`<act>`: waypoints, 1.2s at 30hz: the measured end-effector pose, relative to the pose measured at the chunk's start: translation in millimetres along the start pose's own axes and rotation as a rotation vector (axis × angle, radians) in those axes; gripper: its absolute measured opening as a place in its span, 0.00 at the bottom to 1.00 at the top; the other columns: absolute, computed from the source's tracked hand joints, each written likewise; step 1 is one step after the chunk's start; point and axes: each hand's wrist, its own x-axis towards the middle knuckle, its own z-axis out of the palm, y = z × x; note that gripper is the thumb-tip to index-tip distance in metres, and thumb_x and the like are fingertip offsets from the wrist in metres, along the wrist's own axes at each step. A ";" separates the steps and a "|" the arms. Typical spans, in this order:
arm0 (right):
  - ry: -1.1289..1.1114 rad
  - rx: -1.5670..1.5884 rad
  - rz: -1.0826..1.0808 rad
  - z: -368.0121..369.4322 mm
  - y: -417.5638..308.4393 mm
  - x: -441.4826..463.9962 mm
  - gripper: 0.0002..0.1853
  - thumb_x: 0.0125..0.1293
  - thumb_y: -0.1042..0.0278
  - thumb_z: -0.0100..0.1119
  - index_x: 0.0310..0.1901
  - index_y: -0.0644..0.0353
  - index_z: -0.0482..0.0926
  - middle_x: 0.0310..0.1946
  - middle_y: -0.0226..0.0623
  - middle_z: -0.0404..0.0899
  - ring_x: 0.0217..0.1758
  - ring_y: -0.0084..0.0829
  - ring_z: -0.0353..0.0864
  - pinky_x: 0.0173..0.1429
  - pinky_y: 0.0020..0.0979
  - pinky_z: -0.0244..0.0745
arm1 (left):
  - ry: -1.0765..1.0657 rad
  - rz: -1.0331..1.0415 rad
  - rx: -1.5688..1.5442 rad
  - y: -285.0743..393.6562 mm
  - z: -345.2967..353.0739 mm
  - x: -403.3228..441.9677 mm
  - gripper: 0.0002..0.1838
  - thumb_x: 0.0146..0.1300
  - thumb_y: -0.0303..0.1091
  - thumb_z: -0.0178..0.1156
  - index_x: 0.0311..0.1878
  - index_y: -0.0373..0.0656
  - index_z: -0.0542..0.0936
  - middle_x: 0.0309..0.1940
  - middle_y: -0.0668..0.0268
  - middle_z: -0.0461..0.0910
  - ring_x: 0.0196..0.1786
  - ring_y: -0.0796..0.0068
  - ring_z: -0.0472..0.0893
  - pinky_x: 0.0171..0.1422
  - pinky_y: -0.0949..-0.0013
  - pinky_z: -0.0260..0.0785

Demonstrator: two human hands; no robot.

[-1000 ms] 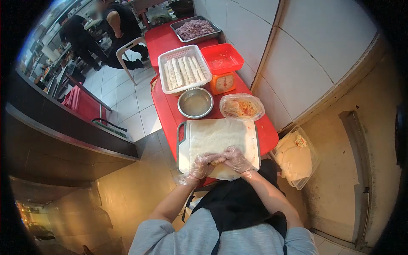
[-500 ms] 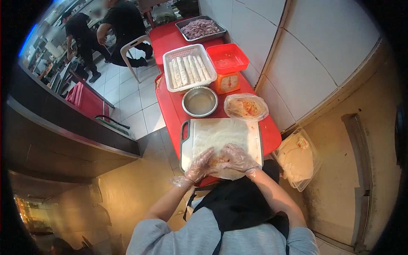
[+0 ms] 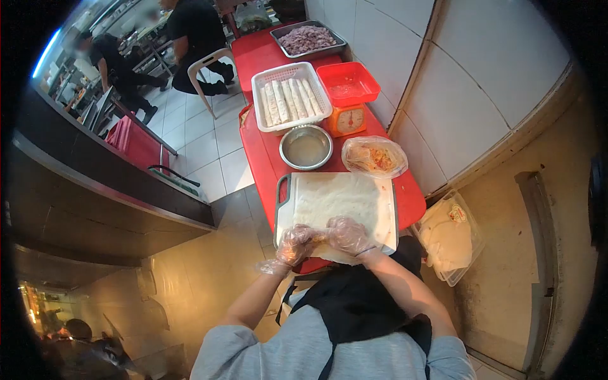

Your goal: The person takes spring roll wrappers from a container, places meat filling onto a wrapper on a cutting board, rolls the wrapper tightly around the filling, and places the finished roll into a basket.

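Observation:
A thin pale wrapper sheet (image 3: 335, 199) lies flat over the white cutting board (image 3: 285, 214) at the table's near end. Both my hands wear clear plastic gloves and work at the sheet's near edge. My left hand (image 3: 296, 243) is closed, its fingers curled on the folded edge of the wrapper. Close beside it, my right hand (image 3: 349, 235) also curls over that edge. The fold between them covers the filling. Just past the board sit a metal bowl (image 3: 306, 147) of cloudy liquid and a clear bag (image 3: 375, 157) of orange-flecked filling.
On the red table (image 3: 263, 161), a white basket (image 3: 258, 85) holds several white rolls. An orange scale (image 3: 348, 119) carries a red tray (image 3: 348, 84). Behind stands a metal tray (image 3: 342, 45) of chopped meat. A plastic tub (image 3: 449, 237) is at right. Two people (image 3: 193, 38) are beyond.
My fingers have curled in, and the wrapper's near edge is now folded over the filling that showed between my hands. The camera view has shifted slightly.

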 end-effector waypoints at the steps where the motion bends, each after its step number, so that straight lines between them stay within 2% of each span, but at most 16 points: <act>1: -0.028 0.002 -0.020 5.2 3.7 0.9 0.07 0.55 0.66 0.63 0.32 0.60 0.81 0.34 0.46 0.81 0.42 0.49 0.82 0.49 0.44 0.76 | 0.024 0.011 0.017 3.6 -4.1 -0.5 0.18 0.50 0.39 0.75 0.45 0.47 0.86 0.41 0.57 0.85 0.46 0.53 0.83 0.52 0.54 0.76; 3: -0.085 0.004 -0.059 14.9 11.5 2.6 0.09 0.56 0.66 0.63 0.35 0.60 0.82 0.35 0.45 0.81 0.42 0.48 0.82 0.50 0.44 0.75 | 0.074 0.032 0.047 10.6 -13.3 -2.3 0.18 0.50 0.39 0.75 0.45 0.46 0.86 0.38 0.58 0.86 0.44 0.53 0.84 0.51 0.54 0.76; 6: 0.121 0.017 -0.198 -13.9 1.8 -3.0 0.07 0.56 0.65 0.61 0.32 0.58 0.82 0.35 0.44 0.81 0.41 0.47 0.81 0.49 0.45 0.75 | 0.214 0.168 0.207 17.9 -25.9 3.1 0.19 0.50 0.40 0.74 0.45 0.44 0.85 0.38 0.58 0.86 0.44 0.53 0.84 0.50 0.54 0.76; 9: -0.014 0.039 -0.089 29.8 18.6 4.5 0.09 0.55 0.64 0.62 0.34 0.58 0.81 0.34 0.42 0.80 0.43 0.47 0.81 0.49 0.45 0.75 | -0.002 0.191 -0.114 -2.9 -19.8 3.9 0.20 0.52 0.42 0.73 0.45 0.43 0.86 0.41 0.58 0.86 0.46 0.53 0.83 0.50 0.54 0.76; 12: -0.022 -0.001 -0.018 12.8 9.2 -0.7 0.10 0.55 0.63 0.62 0.34 0.58 0.80 0.33 0.41 0.80 0.44 0.47 0.81 0.48 0.44 0.75 | -0.031 0.101 -0.102 -6.6 -17.5 1.6 0.17 0.53 0.41 0.72 0.44 0.44 0.86 0.42 0.59 0.86 0.45 0.52 0.84 0.49 0.55 0.76; 14: -0.011 0.030 -0.112 -21.7 4.9 -6.5 0.10 0.55 0.62 0.62 0.34 0.58 0.81 0.34 0.42 0.81 0.44 0.45 0.81 0.50 0.44 0.75 | 0.146 0.138 0.093 10.0 -18.1 3.6 0.16 0.53 0.39 0.72 0.44 0.45 0.86 0.41 0.59 0.86 0.44 0.52 0.84 0.49 0.54 0.75; 15: -0.007 0.048 -0.158 -31.1 4.2 -8.8 0.10 0.55 0.62 0.61 0.34 0.57 0.82 0.35 0.42 0.82 0.45 0.44 0.81 0.51 0.44 0.74 | 0.157 0.153 0.104 9.6 -15.7 3.1 0.15 0.52 0.38 0.72 0.44 0.45 0.86 0.41 0.59 0.86 0.44 0.52 0.83 0.49 0.54 0.75; 16: -0.031 -0.017 -0.101 -20.3 9.0 -9.5 0.10 0.54 0.61 0.63 0.34 0.56 0.82 0.37 0.40 0.81 0.46 0.43 0.81 0.52 0.44 0.73 | 0.168 0.167 0.114 9.4 -13.4 2.6 0.15 0.52 0.38 0.72 0.44 0.46 0.86 0.40 0.59 0.86 0.44 0.52 0.83 0.49 0.54 0.75; 18: -0.076 -0.145 0.014 11.0 23.1 -10.0 0.11 0.52 0.58 0.66 0.35 0.52 0.83 0.41 0.37 0.81 0.50 0.41 0.79 0.55 0.44 0.71 | 0.039 0.196 -0.037 -9.1 -2.1 2.7 0.16 0.51 0.38 0.72 0.44 0.46 0.86 0.41 0.59 0.85 0.46 0.53 0.83 0.51 0.54 0.74; 21: 0.060 0.070 -0.160 -22.3 24.8 -20.9 0.15 0.48 0.59 0.68 0.40 0.49 0.84 0.42 0.37 0.80 0.49 0.44 0.79 0.52 0.44 0.72 | -0.007 0.160 -0.007 0.6 -3.9 8.9 0.17 0.49 0.38 0.73 0.44 0.47 0.85 0.43 0.60 0.85 0.48 0.54 0.82 0.54 0.55 0.72; 24: 0.145 0.014 -0.145 -22.8 28.9 -29.1 0.19 0.47 0.58 0.70 0.44 0.49 0.85 0.42 0.37 0.80 0.47 0.45 0.79 0.52 0.45 0.72 | 0.085 0.205 0.060 21.3 -4.4 16.7 0.17 0.47 0.37 0.74 0.43 0.47 0.85 0.43 0.62 0.84 0.47 0.55 0.81 0.53 0.55 0.71; 27: 0.046 0.122 -0.158 -0.6 49.0 -28.8 0.16 0.49 0.60 0.68 0.40 0.53 0.83 0.44 0.37 0.78 0.50 0.43 0.78 0.55 0.43 0.72 | 0.060 0.188 0.056 18.7 11.5 22.6 0.17 0.46 0.38 0.74 0.41 0.47 0.86 0.40 0.64 0.83 0.43 0.57 0.81 0.50 0.55 0.70; 30: 0.120 0.091 -0.207 -12.3 47.6 -29.4 0.14 0.46 0.62 0.69 0.37 0.53 0.83 0.42 0.36 0.79 0.48 0.43 0.78 0.53 0.44 0.72 | 0.081 0.176 0.096 27.9 8.8 29.1 0.16 0.46 0.40 0.74 0.40 0.49 0.86 0.38 0.66 0.81 0.41 0.59 0.79 0.49 0.57 0.68; 33: 0.243 0.047 -0.131 -12.8 53.1 -31.6 0.12 0.47 0.64 0.68 0.35 0.53 0.82 0.39 0.36 0.79 0.46 0.44 0.79 0.51 0.43 0.73 | 0.078 0.186 0.137 37.0 4.8 33.9 0.17 0.45 0.44 0.75 0.39 0.51 0.86 0.38 0.67 0.81 0.42 0.60 0.79 0.50 0.57 0.67; 36: 0.171 0.077 -0.125 1.9 62.5 -35.6 0.14 0.48 0.63 0.69 0.38 0.54 0.83 0.40 0.37 0.80 0.47 0.44 0.79 0.51 0.41 0.74 | 0.003 0.110 0.145 19.3 24.4 36.4 0.18 0.44 0.47 0.75 0.39 0.52 0.86 0.38 0.67 0.81 0.43 0.61 0.79 0.51 0.56 0.67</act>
